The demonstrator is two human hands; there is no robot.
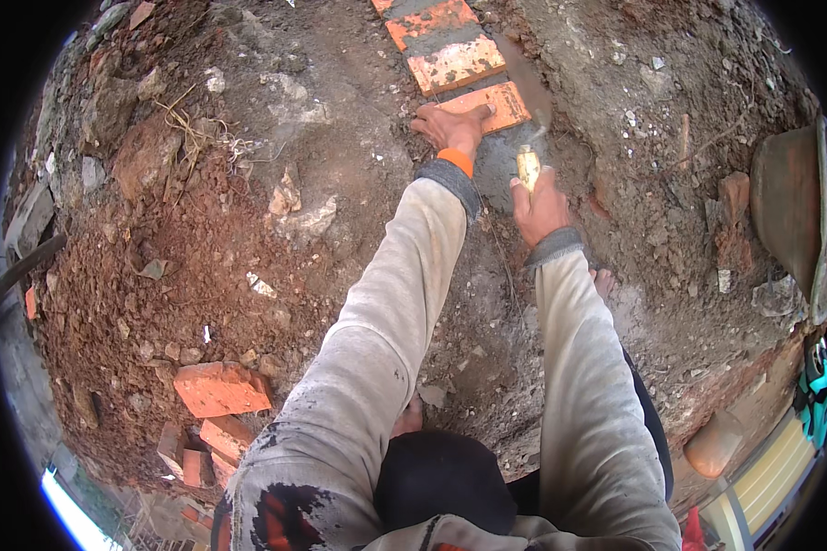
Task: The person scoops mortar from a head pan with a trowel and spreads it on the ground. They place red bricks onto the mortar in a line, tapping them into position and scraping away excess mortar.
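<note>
Bricklayer at work on rough ground, L. hand (452, 129) on the nearest orange brick (505, 103) at the near end of a short brick row (457, 64). Thumb stands apart from fingers at the brick's L. end; can't tell from here whether they pinch it or just press. R. hand (544, 209) has its fingers wrapped round the wooden handle of what's prob. a trowel (529, 167), just beside the brick; blade hard to make out vs. the grey mortar (498, 165). Good form, I'd judge: even pressure across the brick, L. fingertips clear of the blade, top face level w/ its neighbours, joint gap matched, excess mortar trimmed w/ the blade held flat. Loose bricks (220, 390) lie well apart, lower L.
</note>
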